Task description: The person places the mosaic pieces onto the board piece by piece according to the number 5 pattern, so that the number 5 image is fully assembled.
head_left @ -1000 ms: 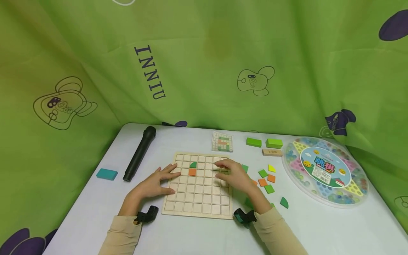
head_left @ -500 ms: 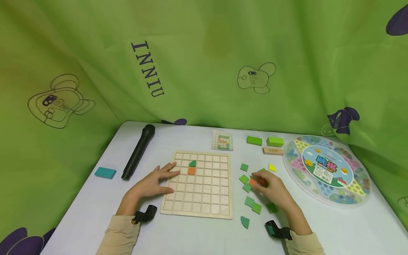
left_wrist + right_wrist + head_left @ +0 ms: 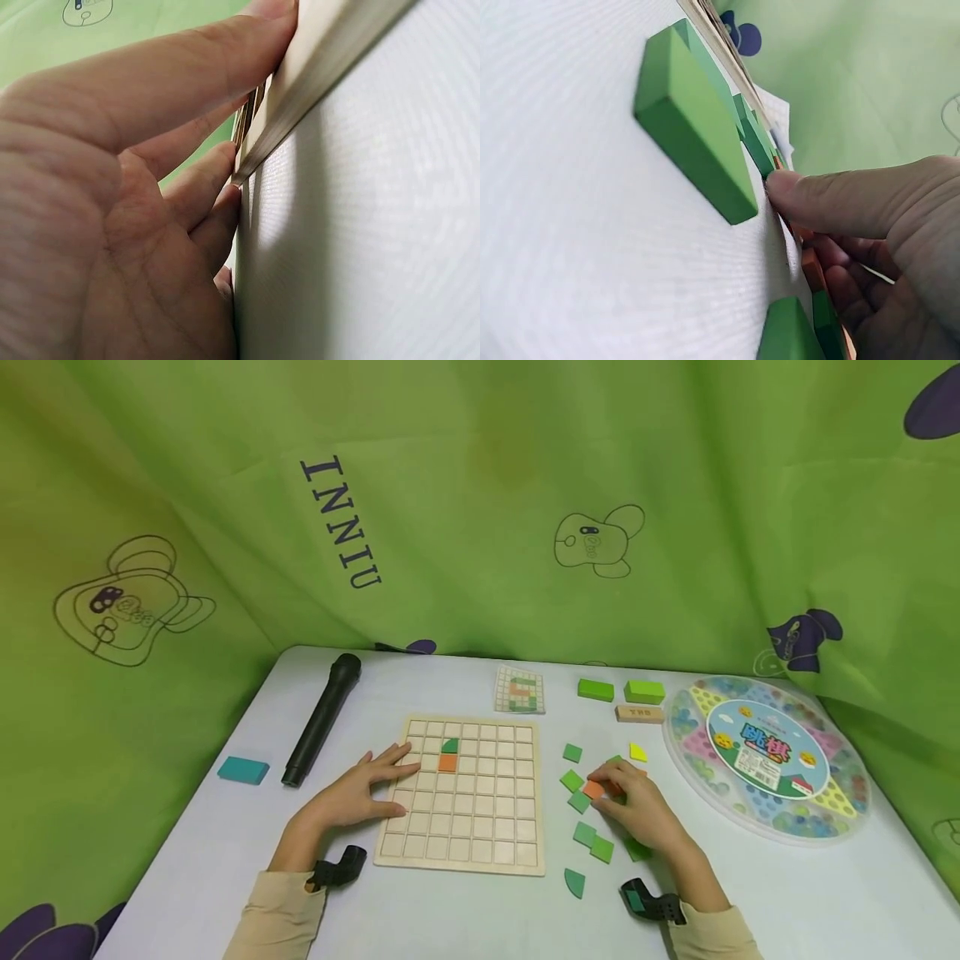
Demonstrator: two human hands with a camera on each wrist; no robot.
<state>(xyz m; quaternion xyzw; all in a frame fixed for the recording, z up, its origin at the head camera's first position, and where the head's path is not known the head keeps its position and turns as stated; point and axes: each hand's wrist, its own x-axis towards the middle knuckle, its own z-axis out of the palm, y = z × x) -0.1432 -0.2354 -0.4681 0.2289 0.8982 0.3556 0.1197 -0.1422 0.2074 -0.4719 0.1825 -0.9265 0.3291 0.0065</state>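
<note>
My left hand [image 3: 352, 789] rests on the left edge of a wooden grid board [image 3: 480, 810], fingers spread and fairly straight. In the left wrist view, the thumb [image 3: 255, 37] lies on the board's rim. Two pieces sit in the grid: a green quarter-circle tile [image 3: 450, 746] and, just below it, an orange square tile [image 3: 447, 762]. Right of the board, my right hand [image 3: 641, 802] pinches another orange square tile [image 3: 592, 789] between thumb and fingers, low among loose tiles. Its palm hides several of these. Close by lie green square tiles [image 3: 572, 781] and another green quarter-circle [image 3: 574, 883].
A pattern card [image 3: 519, 690] lies behind the board. Green blocks [image 3: 596, 690], a wooden block [image 3: 639, 714] and a round Chinese checkers box [image 3: 765, 777] stand at right. Over on the left are a black microphone-shaped object [image 3: 322, 718] and a teal block [image 3: 243, 770].
My right hand has moved from over the board's right side to the loose tiles and taken hold of an orange one. The left hand has stayed on the board's edge.
</note>
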